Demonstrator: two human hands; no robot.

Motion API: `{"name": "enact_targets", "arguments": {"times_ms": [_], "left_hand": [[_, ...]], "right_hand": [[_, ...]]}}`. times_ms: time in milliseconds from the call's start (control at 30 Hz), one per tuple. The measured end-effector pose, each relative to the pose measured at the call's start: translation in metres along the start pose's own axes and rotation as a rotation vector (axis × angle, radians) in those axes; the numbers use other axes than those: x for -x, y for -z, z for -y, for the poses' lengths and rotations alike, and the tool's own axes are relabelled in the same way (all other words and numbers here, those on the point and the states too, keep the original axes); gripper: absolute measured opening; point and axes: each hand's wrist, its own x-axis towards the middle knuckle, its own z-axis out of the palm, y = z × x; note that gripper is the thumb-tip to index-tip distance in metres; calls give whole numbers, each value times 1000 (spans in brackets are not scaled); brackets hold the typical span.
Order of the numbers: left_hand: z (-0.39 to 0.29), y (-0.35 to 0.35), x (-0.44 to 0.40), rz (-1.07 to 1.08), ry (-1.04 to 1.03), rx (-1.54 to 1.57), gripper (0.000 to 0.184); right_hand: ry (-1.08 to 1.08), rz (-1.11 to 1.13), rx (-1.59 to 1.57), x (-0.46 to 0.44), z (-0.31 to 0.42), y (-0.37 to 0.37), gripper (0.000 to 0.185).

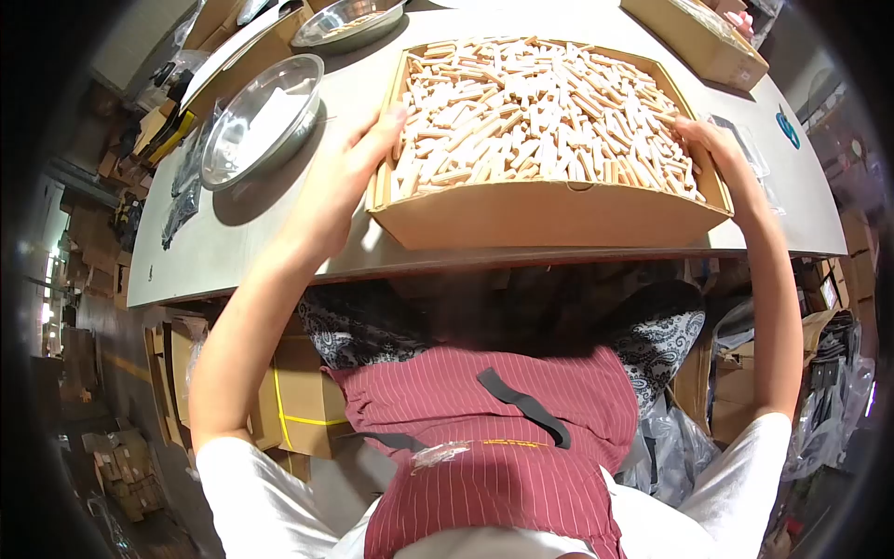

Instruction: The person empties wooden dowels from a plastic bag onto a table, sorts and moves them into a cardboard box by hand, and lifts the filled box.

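A shallow cardboard box point(559, 216) full of short wooden dowels point(540, 112) sits at the table's near edge. My left hand point(358, 163) grips its left wall, with the thumb over the rim and the other fingers hidden outside. On the opposite side, my right hand point(712, 144) is closed on the right wall, fingertips at the rim near the dowels. Both arms reach forward around the box. The dowels lie in a loose heap, pointing many ways.
Left of the box stands a metal bowl point(312, 121) with something white inside. Behind it is a second metal bowl point(349, 37). Another cardboard box point(698, 42) occupies the back right, and a blue-green tape-like item point(788, 128) lies at the table's right side.
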Motion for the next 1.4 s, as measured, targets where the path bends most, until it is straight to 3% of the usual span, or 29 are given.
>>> {"name": "enact_targets", "arguments": {"times_ms": [33,67,100,167,200,233,267,300,333,433,467,767,1033,1200,1300,1400], "left_hand": [[4,5,9,-38,83,48,62],[22,19,17,27,-13,-55,61],[33,31,25,39,-68,-199,60],[46,51,42,-5,-144,-529,58],[60,76,47,105,-291,-921,60],[61,82,49,114,-279,-920,60],[59,87,52,215,-398,-1155,63],[57,91,50,325,-521,-1384,65],[57,91,45,385,-483,-1390,81],[52,86,45,435,-540,-1426,93],[53,85,46,421,-518,-1377,78],[47,72,44,447,-398,-1434,72],[50,71,43,425,-364,-1408,64],[41,74,41,605,-305,-1430,90],[34,77,41,698,-292,-1433,90],[48,72,46,593,-382,-1453,79]], "right_hand": [[12,-51,-68,8,-3,-4,52],[32,-178,-188,19,-10,-12,66],[123,-348,-195,21,-32,-13,64],[288,-136,398,22,-93,33,54],[213,-118,373,34,-99,33,50],[168,-106,359,44,-106,34,48],[123,-94,345,55,-112,35,46],[209,-37,609,61,-120,42,42],[298,28,874,66,-129,53,39],[-36,232,931,67,-151,99,32],[-94,288,936,62,-154,104,33],[-262,458,923,20,-157,115,34],[-327,374,895,33,-160,125,35],[-313,240,869,46,-148,125,36],[-303,148,845,56,-140,120,36],[-267,55,831,62,-132,112,37]]}}
